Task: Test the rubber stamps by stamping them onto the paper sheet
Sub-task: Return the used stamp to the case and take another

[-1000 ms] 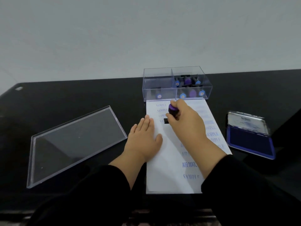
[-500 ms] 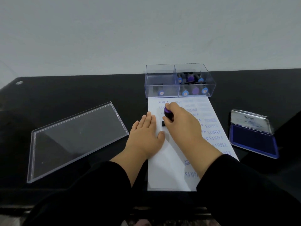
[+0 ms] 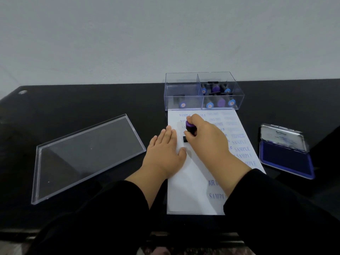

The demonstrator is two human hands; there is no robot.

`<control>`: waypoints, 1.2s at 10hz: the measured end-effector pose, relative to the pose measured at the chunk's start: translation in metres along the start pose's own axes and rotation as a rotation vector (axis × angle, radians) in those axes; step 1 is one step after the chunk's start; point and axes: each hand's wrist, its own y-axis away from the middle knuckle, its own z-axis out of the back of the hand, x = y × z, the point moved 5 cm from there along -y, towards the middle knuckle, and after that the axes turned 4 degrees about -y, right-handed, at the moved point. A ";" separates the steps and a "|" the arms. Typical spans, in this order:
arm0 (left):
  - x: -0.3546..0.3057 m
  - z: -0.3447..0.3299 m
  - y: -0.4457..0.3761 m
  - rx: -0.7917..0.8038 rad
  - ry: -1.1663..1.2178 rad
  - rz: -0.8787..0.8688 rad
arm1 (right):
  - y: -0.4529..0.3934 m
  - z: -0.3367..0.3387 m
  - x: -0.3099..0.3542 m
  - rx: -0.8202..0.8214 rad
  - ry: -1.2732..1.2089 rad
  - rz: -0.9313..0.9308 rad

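My right hand (image 3: 207, 137) curled round the purple-topped stamp (image 3: 190, 128), its base down on the paper sheet (image 3: 191, 190), my left hand (image 3: 163, 153) flat just beside that grip, fingers straight.

We see a plain, pale grey wall (image 3: 165, 34) filling the upper part of the view, unmarked and evenly lit with soft, diffuse light. Against it stands a black table (image 3: 73, 100) with a smooth, slightly glossy top, whose far edge meets the wall in a straight line and whose far left corner is rounded. Near that corner we make out a small round hole (image 3: 22, 92) in the tabletop.
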 end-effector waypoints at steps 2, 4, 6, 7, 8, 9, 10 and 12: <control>-0.001 0.001 0.001 0.002 0.011 0.003 | 0.005 0.002 -0.002 -0.011 -0.035 0.023; 0.000 0.000 0.001 -0.004 0.022 0.003 | 0.001 0.002 -0.001 -0.004 -0.023 0.019; 0.000 0.000 0.000 0.007 0.009 0.005 | 0.004 0.001 -0.002 -0.030 -0.042 0.044; 0.000 0.000 0.001 0.012 0.009 0.008 | 0.005 0.000 -0.003 -0.042 -0.063 0.035; 0.000 0.001 0.001 0.016 0.006 0.011 | 0.005 -0.001 -0.005 -0.072 -0.089 0.047; -0.001 0.001 0.001 0.017 0.007 0.017 | 0.004 0.006 -0.012 -0.158 -0.184 0.012; 0.000 0.001 0.001 0.033 -0.002 0.016 | 0.001 0.015 -0.027 -0.270 -0.409 -0.091; 0.000 0.000 0.000 0.032 -0.002 0.018 | -0.004 0.019 -0.043 -0.361 -0.600 -0.163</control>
